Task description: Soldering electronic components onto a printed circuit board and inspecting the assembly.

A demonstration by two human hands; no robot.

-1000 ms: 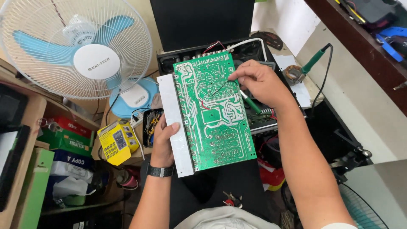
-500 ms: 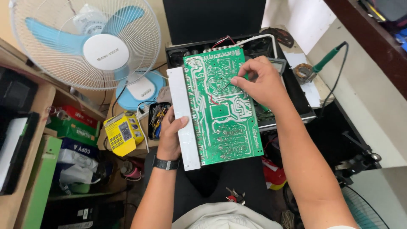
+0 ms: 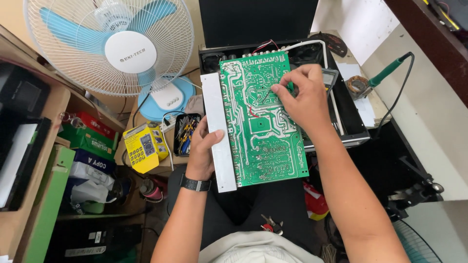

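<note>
Fingertips of the right hand (image 3: 303,100) have slid left to pinch at the solder side of the green circuit board (image 3: 263,122), frame centre, while the left hand (image 3: 204,151) keeps clamping its metal edge.

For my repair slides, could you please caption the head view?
Left hand steadies a green circuit board while the right hand pinches a thin tool against it.

A: Right hand (image 3: 303,100) covers part of the green circuit board (image 3: 263,122); what its fingertips pinch is too small to tell.

B: Left hand (image 3: 204,151)?

A: Fingers hidden behind the white metal strip (image 3: 217,131). Fan (image 3: 109,46) cut off at top edge; black chassis (image 3: 341,112) mostly under the board.
</note>
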